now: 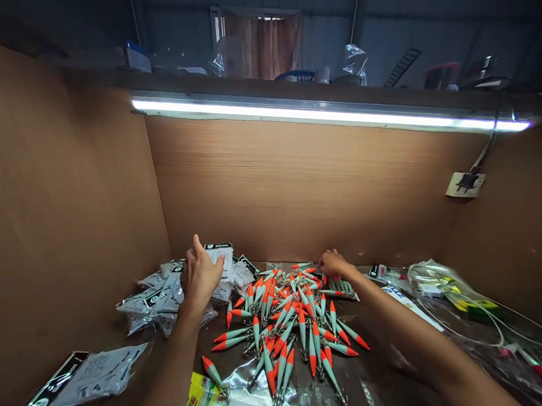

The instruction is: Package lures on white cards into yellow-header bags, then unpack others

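My left hand [202, 273] is at the back left, thumb and a finger spread apart. It is over a pile of clear packets with black headers [164, 297], beside an upright packet [219, 254]; I see no firm grip on it. My right hand [334, 262] reaches to the back right edge of a heap of squid jigs [301, 303], its fingers curled down and their tips hidden. The jigs are pale green with orange-red ends and metal hook crowns. Just below my right hand several jigs lie in a row in a bag [344, 287].
One packet [83, 380] lies at the front left, and a clear bag with yellow print [199, 403] at the front. Plastic bags and a white cord [443, 280] lie on the right. Wooden panels enclose the table under a tube light [293, 115]; a plug [466, 181] hangs right.
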A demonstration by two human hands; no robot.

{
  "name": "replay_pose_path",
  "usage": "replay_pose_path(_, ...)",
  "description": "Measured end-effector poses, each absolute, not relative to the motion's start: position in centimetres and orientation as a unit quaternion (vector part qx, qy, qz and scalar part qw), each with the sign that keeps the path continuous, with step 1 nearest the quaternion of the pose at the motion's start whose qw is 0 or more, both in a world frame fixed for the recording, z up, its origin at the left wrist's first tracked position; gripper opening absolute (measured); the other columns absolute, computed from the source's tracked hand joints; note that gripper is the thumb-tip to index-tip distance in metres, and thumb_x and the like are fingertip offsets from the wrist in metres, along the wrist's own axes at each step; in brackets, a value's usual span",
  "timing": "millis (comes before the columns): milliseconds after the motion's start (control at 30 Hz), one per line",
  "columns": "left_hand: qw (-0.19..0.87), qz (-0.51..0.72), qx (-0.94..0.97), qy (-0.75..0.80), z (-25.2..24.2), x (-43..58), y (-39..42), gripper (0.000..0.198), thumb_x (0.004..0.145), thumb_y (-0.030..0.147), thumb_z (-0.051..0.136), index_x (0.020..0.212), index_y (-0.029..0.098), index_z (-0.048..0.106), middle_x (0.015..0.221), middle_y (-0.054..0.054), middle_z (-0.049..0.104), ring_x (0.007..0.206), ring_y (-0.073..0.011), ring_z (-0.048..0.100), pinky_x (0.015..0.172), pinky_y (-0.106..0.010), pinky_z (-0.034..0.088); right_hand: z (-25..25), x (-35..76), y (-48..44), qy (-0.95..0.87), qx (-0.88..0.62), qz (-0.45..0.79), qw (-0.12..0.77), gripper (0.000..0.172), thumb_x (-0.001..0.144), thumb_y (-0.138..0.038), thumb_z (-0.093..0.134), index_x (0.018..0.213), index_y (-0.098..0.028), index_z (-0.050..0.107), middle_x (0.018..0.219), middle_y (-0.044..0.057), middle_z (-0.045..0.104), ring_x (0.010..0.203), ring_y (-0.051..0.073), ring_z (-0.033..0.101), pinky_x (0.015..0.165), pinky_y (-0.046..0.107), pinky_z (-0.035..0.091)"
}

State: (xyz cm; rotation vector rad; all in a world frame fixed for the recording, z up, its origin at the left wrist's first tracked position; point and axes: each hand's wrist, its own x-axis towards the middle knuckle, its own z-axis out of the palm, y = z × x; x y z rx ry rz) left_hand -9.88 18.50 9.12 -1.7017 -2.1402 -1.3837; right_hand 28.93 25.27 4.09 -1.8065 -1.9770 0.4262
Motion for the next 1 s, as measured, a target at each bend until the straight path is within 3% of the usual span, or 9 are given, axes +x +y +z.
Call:
replay_pose_path(167, 0.115, -0.462, -0.588, -0.653, 9.7, -8.2, 18.0, 0.085, 0.084, 0.038, 0.067, 0.152, 0.013, 0.023, 0.144, -0.023, 0.042, 0.134, -0.0367, 0.043, 0.105, -0.046, 0.04, 2.7, 28.4, 25.6, -0.713, -0.68, 0.127, 0.118, 0.03, 0.095, -0.034, 0.061, 0.121, -0.018, 0.061, 0.126, 0.009, 0.06, 0.109, 0.023, 0.061, 0.093, 0.045, 0.053)
replay_pose_path(333, 0.103, -0.486, -0.633, -0.594, 10.3, -5.9, 17.5, 0.074, 0.084, 0.035, 0.067, 0.148, 0.015, 0.034, 0.139, -0.019, 0.048, 0.131, -0.0329, 0.048, 0.109, -0.044, 0.04, 4.8, 28.8, 25.4, -0.706, -0.681, 0.147, 0.131, 0.024, 0.095, -0.036, 0.061, 0.108, -0.015, 0.065, 0.109, 0.006, 0.066, 0.094, 0.019, 0.065, 0.084, 0.039, 0.055)
replay_pose_path(533, -0.001, -0.472, -0.718, -0.511, 10.6, -2.3, 16.0, 0.053, 0.089, 0.036, 0.061, 0.139, 0.021, 0.05, 0.13, -0.012, 0.061, 0.12, -0.0288, 0.059, 0.102, -0.042, 0.046, 10.6, 29.5, 23.8, -0.683, -0.642, 0.173, 0.302, 0.013, 0.076, -0.025, 0.063, 0.069, -0.014, 0.067, 0.062, 0.003, 0.069, 0.065, 0.016, 0.065, 0.057, 0.022, 0.042)
replay_pose_path(700, -0.074, -0.416, -0.782, -0.458, 8.8, 2.3, 14.2, 0.073, 0.087, 0.047, 0.063, 0.149, 0.017, 0.038, 0.143, -0.015, 0.054, 0.129, -0.0289, 0.054, 0.105, -0.039, 0.044, 12.7, 25.4, 20.8, -0.647, -0.567, 0.202, 0.468, 0.011, 0.073, -0.029, 0.058, 0.075, -0.019, 0.062, 0.064, 0.002, 0.071, 0.065, 0.017, 0.07, 0.057, 0.022, 0.046)
replay_pose_path(833, -0.047, -0.407, -0.778, -0.477, 7.7, 3.7, 13.2, 0.085, 0.084, 0.052, 0.064, 0.153, 0.016, 0.029, 0.15, -0.019, 0.045, 0.133, -0.0332, 0.05, 0.102, -0.041, 0.044, 11.7, 19.7, 17.8, -0.643, -0.484, 0.276, 0.526, 0.019, 0.076, -0.039, 0.059, 0.077, -0.02, 0.058, 0.07, 0.003, 0.072, 0.064, 0.018, 0.072, 0.06, 0.025, 0.052)
replay_pose_path(900, -0.033, -0.423, -0.755, -0.501, 7.8, 3.1, 13.3, 0.066, 0.088, 0.047, 0.06, 0.146, 0.019, 0.042, 0.138, -0.017, 0.058, 0.121, -0.0323, 0.058, 0.094, -0.04, 0.046, 11.1, 17.5, 16.7, -0.64, -0.429, 0.332, 0.545, 0.025, 0.077, -0.043, 0.063, 0.078, -0.019, 0.058, 0.071, 0.003, 0.072, 0.067, 0.019, 0.071, 0.063, 0.027, 0.054)
replay_pose_path(1000, -0.089, -0.474, -0.698, -0.529, 8.4, 1.2, 14.5, 0.03, 0.09, 0.039, 0.057, 0.111, 0.02, 0.068, 0.097, -0.011, 0.073, 0.09, -0.0277, 0.068, 0.079, -0.035, 0.047, 10.5, 16.4, 16.0, -0.641, -0.334, 0.407, 0.559, 0.032, 0.079, -0.048, 0.067, 0.084, -0.016, 0.065, 0.081, 0.006, 0.074, 0.075, 0.019, 0.07, 0.071, 0.03, 0.054)
